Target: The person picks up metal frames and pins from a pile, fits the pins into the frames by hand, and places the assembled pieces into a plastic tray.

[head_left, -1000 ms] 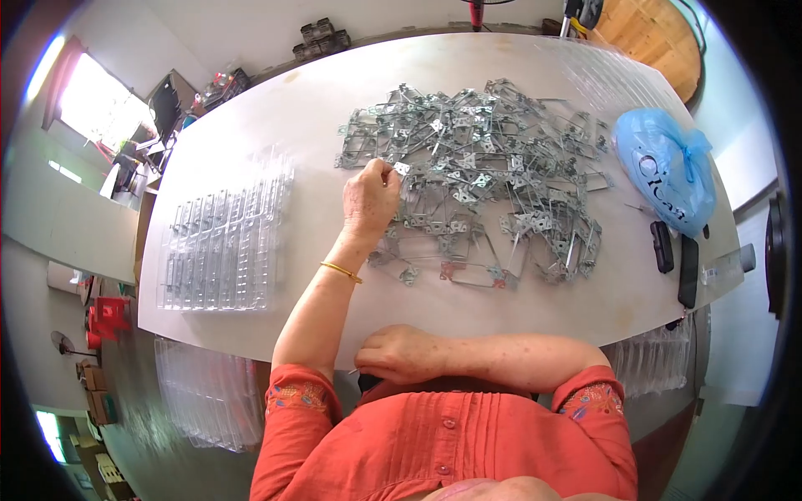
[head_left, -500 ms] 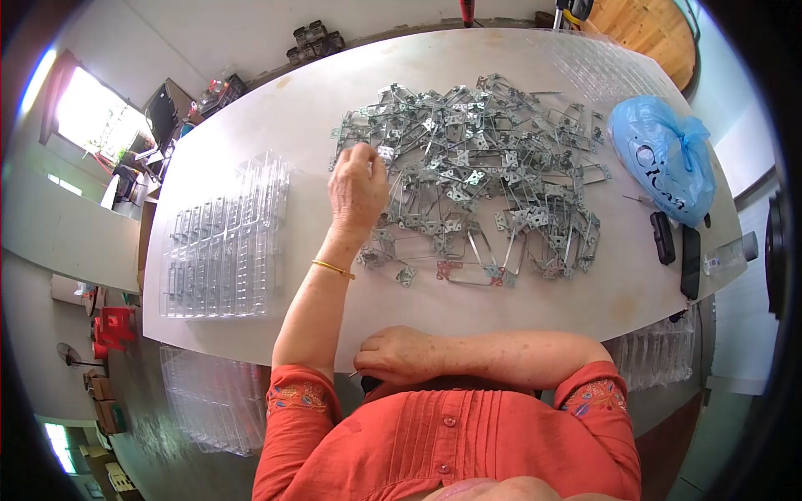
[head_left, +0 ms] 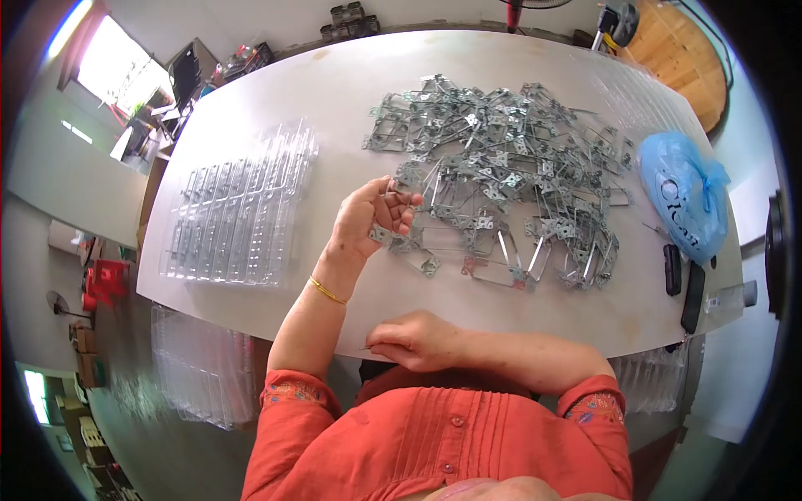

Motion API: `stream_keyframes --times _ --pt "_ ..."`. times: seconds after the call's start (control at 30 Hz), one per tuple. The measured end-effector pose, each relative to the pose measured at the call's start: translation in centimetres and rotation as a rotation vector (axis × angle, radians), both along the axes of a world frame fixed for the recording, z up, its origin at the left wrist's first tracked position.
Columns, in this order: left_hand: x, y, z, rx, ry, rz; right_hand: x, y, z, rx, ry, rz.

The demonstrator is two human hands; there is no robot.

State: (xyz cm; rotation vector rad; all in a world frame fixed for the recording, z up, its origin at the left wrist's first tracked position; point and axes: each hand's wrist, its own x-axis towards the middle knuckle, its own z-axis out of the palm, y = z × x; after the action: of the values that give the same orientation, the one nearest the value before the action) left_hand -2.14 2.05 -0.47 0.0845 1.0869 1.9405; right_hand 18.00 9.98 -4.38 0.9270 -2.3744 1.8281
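Where my left hand (head_left: 376,219) is: eleven o'clock, fingers curled at bracket pile (head_left: 504,159), grasp unclear.
Right hand (head_left: 420,340): clenched on thin rod (head_left: 366,347).
Blue bag (head_left: 678,194): two o'clock.

On the tabletop (head_left: 334,83), a tray (head_left: 238,213) lies to the left of a heap of brackets (head_left: 501,159). A bag (head_left: 683,196) rests right of the heap, with a bottle (head_left: 730,298) before it.

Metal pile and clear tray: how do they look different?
The metal pile is jumbled, but the clear tray has neat rows. The pile is grey; the tray is see-through. The pile spreads wider than the tray. Both lie on the table.
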Motion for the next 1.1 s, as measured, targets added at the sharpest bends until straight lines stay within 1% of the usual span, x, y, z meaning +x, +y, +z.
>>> stream_keyframes --times 0.03,0.1,0.13,0.17,0.23,0.27,0.33,0.37,0.43,0.47,0.53,0.57,0.6,0.67,0.8,0.87,0.93,1.1 --pt "0.2 -0.1 -0.2 -0.012 -0.018 0.024 -0.1 0.2 0.6 0.01 -0.006 0.012" --pt "0.7 -0.7 -0.1 0.027 -0.043 0.016 -0.4 0.6 1.9 -0.097 -0.032 -0.08" --pt "0.9 -0.9 0.0 0.057 -0.061 -0.006 -0.6 0.9 2.7 -0.089 -0.042 -0.072" --pt "1.1 -1.2 -0.2 0.066 -0.072 0.0 -0.9 1.4 3.7 -0.087 -0.011 -0.144" --pt "1.2 -1.6 -0.7 0.165 -0.096 -0.076 -1.5 2.7 5.9 -0.054 0.018 -0.268" --pt "1.2 -1.7 -1.0 0.176 -0.107 -0.072 -1.9 3.3 6.5 -0.043 0.007 -0.264" --pt "1.2 -1.9 -1.6 0.26 -0.072 -0.086 -2.7 4.5 7.4 0.0 0.032 -0.562" --pt "1.1 -1.9 -1.8 0.274 -0.082 -0.076 -3.4 5.1 7.6 0.015 0.025 -0.553" --pt "1.0 -2.0 -2.0 0.263 0.029 -0.077 -5.1 6.2 8.1 0.005 0.161 -0.729" --pt "1.0 -2.2 -1.9 0.272 0.024 -0.062 -5.5 6.7 8.6 0.014 0.157 -0.714" --pt "0.9 -2.5 -1.8 0.285 0.007 -0.085 -6.2 7.3 10.4 0.148 0.065 -0.779" --pt "0.8 -2.5 -2.0 0.289 0.006 -0.072 -6.6 7.2 10.9 0.153 0.046 -0.792" --pt "0.7 -2.6 -2.2 0.302 0.005 -0.076 -7.2 7.1 11.0 0.154 0.045 -0.78" --pt "0.5 -2.7 -2.3 0.314 0.005 -0.072 -8.2 7.1 11.2 0.321 0.121 -0.818" --pt "0.7 -2.8 -2.0 0.286 0.021 -0.03 -9.6 6.6 11.0 0.342 0.152 -0.831" --pt "0.6 -2.8 -2.2 0.278 0.026 -0.02 -9.8 6.6 10.8 0.408 0.188 -0.833" --pt "0.4 -2.8 -2.4 0.355 0.032 -0.09 -9.7 6.7 10.6 0.428 0.204 -0.817" --pt "0.7 -2.8 -2.4 0.355 0.019 -0.117 -9.7 6.9 10.5 0.5 0.238 -0.803"
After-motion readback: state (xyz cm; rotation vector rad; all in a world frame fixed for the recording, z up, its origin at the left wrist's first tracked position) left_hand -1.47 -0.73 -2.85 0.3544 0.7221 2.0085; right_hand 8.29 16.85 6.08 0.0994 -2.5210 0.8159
